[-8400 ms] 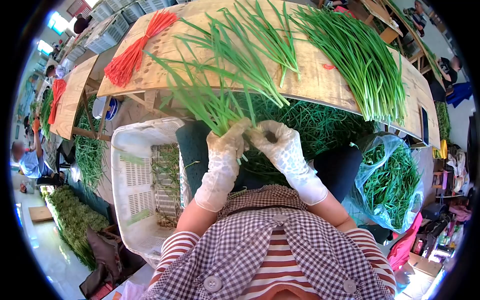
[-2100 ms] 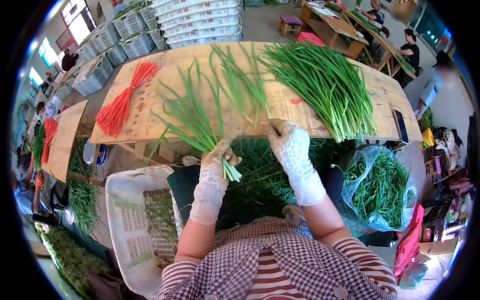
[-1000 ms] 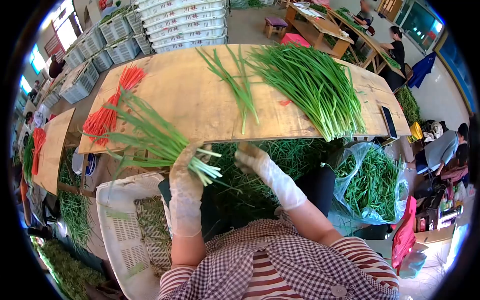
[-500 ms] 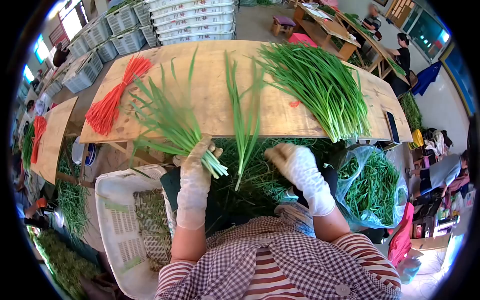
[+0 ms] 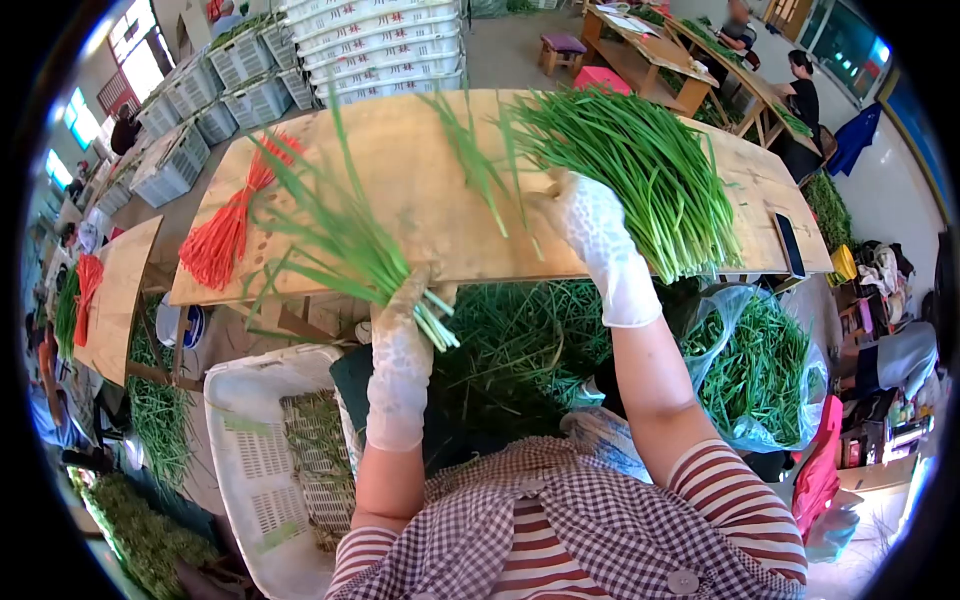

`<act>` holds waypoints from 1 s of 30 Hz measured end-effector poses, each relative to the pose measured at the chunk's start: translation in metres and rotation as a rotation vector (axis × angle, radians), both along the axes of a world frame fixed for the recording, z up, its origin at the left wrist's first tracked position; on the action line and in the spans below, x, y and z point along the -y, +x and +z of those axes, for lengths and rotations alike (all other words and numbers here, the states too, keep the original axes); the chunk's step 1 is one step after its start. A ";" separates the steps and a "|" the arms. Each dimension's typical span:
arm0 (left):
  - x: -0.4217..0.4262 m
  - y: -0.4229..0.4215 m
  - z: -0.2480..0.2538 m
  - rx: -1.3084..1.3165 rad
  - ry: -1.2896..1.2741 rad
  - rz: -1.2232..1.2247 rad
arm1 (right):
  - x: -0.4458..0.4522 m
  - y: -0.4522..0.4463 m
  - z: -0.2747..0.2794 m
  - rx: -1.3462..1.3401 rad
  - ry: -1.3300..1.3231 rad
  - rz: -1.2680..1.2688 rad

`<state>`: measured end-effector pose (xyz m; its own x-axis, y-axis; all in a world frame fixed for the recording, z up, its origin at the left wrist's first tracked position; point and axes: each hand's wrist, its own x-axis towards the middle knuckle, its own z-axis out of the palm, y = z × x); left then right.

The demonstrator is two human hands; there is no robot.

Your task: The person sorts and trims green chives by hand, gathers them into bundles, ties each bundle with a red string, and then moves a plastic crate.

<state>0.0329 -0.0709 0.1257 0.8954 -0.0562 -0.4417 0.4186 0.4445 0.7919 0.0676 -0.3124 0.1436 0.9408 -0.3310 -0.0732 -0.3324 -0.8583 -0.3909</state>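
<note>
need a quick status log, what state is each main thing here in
Left hand: gloved, closed around green bunch
Green bunch: held, leaves fanned out
Right hand: gloved, grip unclear
Stalk pile: lying heaped, no tie visible
Red strips: bundled, narrowed midway
Phone: lying, screen dark
Plastic bag: open, well filled
White crate: open, not full
</note>
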 end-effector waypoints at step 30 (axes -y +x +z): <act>0.067 -0.032 0.001 -0.031 0.189 -0.003 | -0.047 -0.112 -0.006 0.176 0.730 -0.009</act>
<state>0.0010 -0.1384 0.1265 0.8809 0.0271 -0.4725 0.4457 0.2880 0.8476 -0.0446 -0.2651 0.1376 0.9564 -0.2636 -0.1258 -0.2181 -0.3583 -0.9078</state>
